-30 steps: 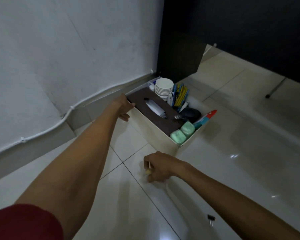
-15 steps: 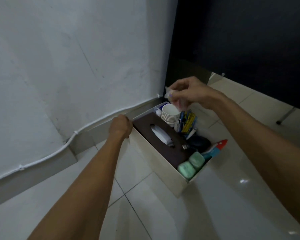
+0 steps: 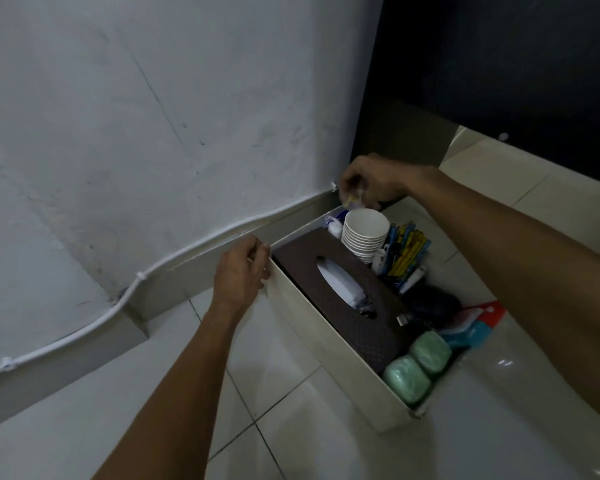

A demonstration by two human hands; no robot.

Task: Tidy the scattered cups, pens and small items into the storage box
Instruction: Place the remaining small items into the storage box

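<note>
1. Compared with half a second ago, the right hand [image 3: 371, 183] has dropped lower. It's now just above the stack of cups [image 3: 364, 233] at the far end of the storage box [image 3: 326, 348]. The left hand [image 3: 241, 271] hasn't budged from its corner.
2. The small item [image 3: 352, 199] is blurry and mostly covered by fingers — can't tell what it is.
3. Right fingers are curled downward, pinching that item. Left fingers wrap over the box's rim, gripping it. The box sits on the tile floor [image 3: 274, 375] by the wall [image 3: 153, 133], with pens [image 3: 406, 251] beside the cups.
</note>
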